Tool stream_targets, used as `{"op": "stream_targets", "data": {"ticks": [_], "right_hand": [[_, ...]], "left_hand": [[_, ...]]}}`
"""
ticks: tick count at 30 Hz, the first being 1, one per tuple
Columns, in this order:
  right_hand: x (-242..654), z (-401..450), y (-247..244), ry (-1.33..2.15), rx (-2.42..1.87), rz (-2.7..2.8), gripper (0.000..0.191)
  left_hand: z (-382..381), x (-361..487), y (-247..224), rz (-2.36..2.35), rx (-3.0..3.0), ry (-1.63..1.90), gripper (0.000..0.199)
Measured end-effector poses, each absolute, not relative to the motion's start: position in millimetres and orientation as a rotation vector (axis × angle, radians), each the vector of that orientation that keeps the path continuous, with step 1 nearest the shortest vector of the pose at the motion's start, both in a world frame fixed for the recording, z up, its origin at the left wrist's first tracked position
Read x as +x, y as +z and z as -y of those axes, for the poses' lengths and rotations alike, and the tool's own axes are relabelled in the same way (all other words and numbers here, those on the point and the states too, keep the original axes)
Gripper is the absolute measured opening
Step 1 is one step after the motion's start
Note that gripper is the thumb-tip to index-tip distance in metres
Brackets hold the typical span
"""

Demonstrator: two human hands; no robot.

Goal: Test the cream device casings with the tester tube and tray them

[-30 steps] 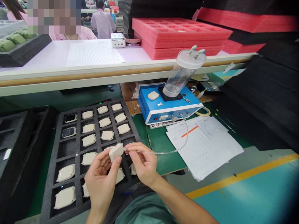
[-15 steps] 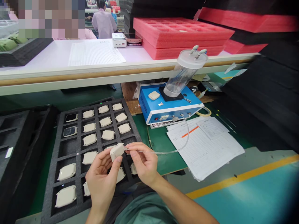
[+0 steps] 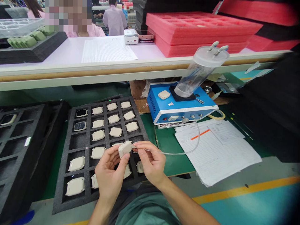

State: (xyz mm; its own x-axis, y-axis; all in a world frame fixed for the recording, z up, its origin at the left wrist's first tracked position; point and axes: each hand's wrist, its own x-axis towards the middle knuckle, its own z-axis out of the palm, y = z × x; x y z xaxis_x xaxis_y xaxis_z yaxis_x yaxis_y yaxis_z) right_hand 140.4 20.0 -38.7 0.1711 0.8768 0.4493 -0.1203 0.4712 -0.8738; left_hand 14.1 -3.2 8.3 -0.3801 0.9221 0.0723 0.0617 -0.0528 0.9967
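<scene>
A cream watch case (image 3: 125,149) is held between the thumb and fingers of my left hand (image 3: 111,170). My right hand (image 3: 152,161) pinches the tip of a clear tube (image 3: 174,153), which touches or nearly touches the case's right edge. Both hands are over a dark foam tray (image 3: 78,137) whose compartments hold several cream cases and, at the back left, two with dark screens. The tube runs to the front of a blue box (image 3: 185,110). On that box lie another cream case (image 3: 164,94) and a tilted clear cylinder (image 3: 192,78).
Printed sheets (image 3: 217,153) with an orange strip lie right of the box. More foam trays (image 3: 22,134) stand at the left. Across the back runs a raised shelf (image 3: 70,73) with red foam trays (image 3: 178,34) and a white device (image 3: 131,37). People in pink are behind it.
The view has shifted, so the scene sits further right and more of the left trays shows. Both hands keep the same hold on the case and tube.
</scene>
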Motion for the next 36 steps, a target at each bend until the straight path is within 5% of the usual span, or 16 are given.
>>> {"op": "stream_targets", "data": {"ticks": [36], "right_hand": [[140.4,-20.8,-39.2,0.836,-0.805,1.188,0.017]], "left_hand": [[3.3,13.1,7.2,-1.467,1.103,1.541,0.03]]}}
